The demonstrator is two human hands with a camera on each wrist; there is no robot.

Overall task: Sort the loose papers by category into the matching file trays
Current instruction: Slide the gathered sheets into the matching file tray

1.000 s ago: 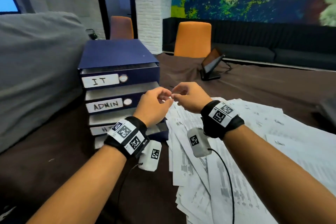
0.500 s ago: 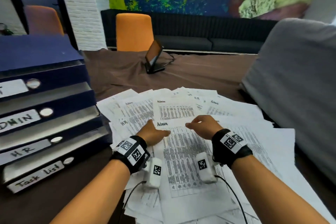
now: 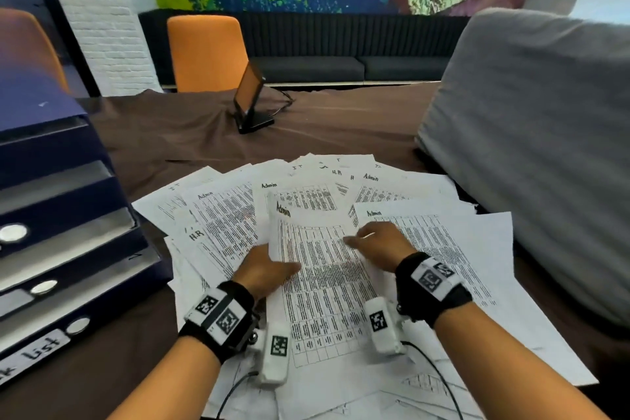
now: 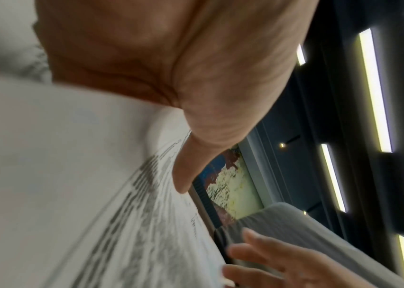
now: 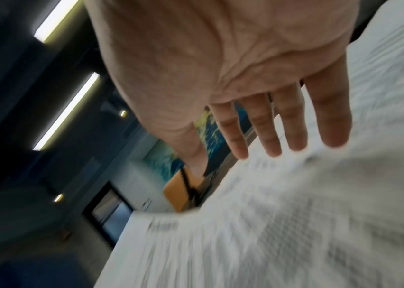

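Head view: the left hand pinches the left edge of an "Admin" sheet, thumb on top (that edge curls up off the pile). The right hand, fingers straight and spread, lies on the sheet's right side. Loose papers fan out beneath both hands; stacked file trays stand left of the left hand.

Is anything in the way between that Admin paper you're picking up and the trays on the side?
Nothing visible is. The left hand grips the Admin sheet by its left edge, and only other loose papers and bare brown tablecloth lie between it and the blue file trays.
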